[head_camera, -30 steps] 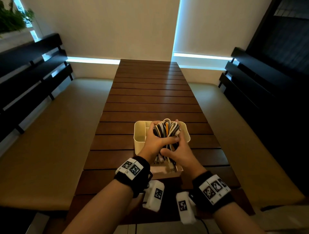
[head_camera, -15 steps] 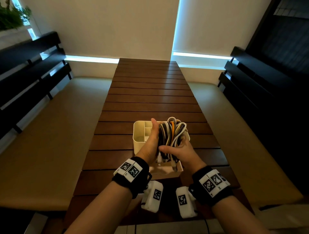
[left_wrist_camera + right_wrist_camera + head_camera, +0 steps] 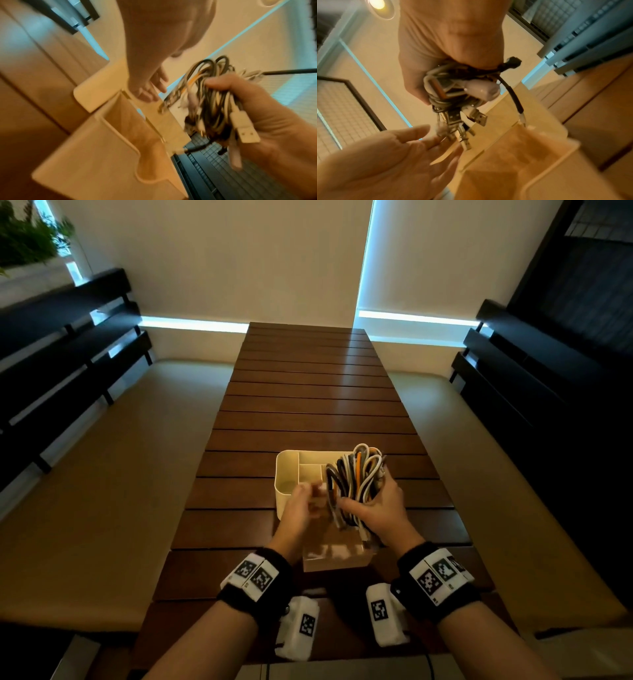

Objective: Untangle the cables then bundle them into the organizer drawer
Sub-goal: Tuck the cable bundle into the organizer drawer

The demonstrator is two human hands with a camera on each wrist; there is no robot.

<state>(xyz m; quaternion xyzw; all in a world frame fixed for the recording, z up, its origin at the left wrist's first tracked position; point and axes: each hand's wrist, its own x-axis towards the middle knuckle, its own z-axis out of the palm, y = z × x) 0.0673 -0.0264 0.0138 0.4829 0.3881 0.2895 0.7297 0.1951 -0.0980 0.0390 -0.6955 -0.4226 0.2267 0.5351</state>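
Note:
A coiled bundle of white, black, grey and orange cables [image 3: 356,474] hangs over the right side of the white compartmented organizer [image 3: 281,474]. My right hand [image 3: 376,505] grips the bundle around its middle; plug ends dangle below the fist. The right wrist view shows the bundle [image 3: 453,93] in that fist, USB plugs pointing down at the organizer [image 3: 539,142]. My left hand [image 3: 303,501] is blurred, just left of the bundle, fingers spread and holding nothing. In the left wrist view, its fingers [image 3: 150,88] hover above the organizer's rim [image 3: 111,121], beside the bundle [image 3: 211,105].
The organizer stands near the front of a long dark wooden slat table [image 3: 308,405]. Cushioned benches run along the left [image 3: 102,474] and right [image 3: 496,474], with dark slatted backrests behind them. A plant [image 3: 27,237] sits at the top left.
My left hand has let go of the cable bundle and drawn back to the left with fingers open. My right hand now holds the bundle alone, slightly further right.

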